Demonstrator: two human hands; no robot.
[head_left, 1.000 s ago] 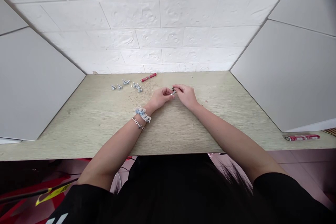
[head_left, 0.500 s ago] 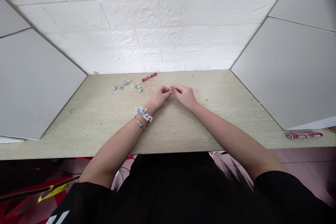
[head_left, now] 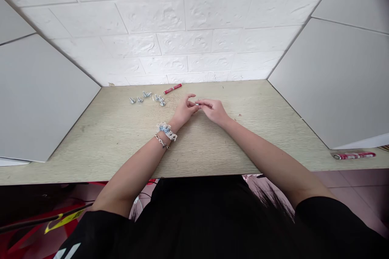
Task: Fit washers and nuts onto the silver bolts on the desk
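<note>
The right hand (head_left: 214, 111) is pinching a small metal screw (head_left: 197, 104) in its grip, between thumb and fingertips, while the left hand (head_left: 183, 112) is hanging open just beside it, with its fingers loosely curled and apparently gripping nothing. The screw is sitting at the right hand's fingertips, between the two hands and above the bench (head_left: 267, 137). A slip looks like the main risk: the screw is tiny and the pinch is narrow, so a slight roll of the fingers could drop it onto the bench. A group of similar screws (head_left: 146, 99) is lying further off near the white brick wall (head_left: 182, 16), beside a red tube (head_left: 172, 88), and a careless knock could scatter them.
</note>
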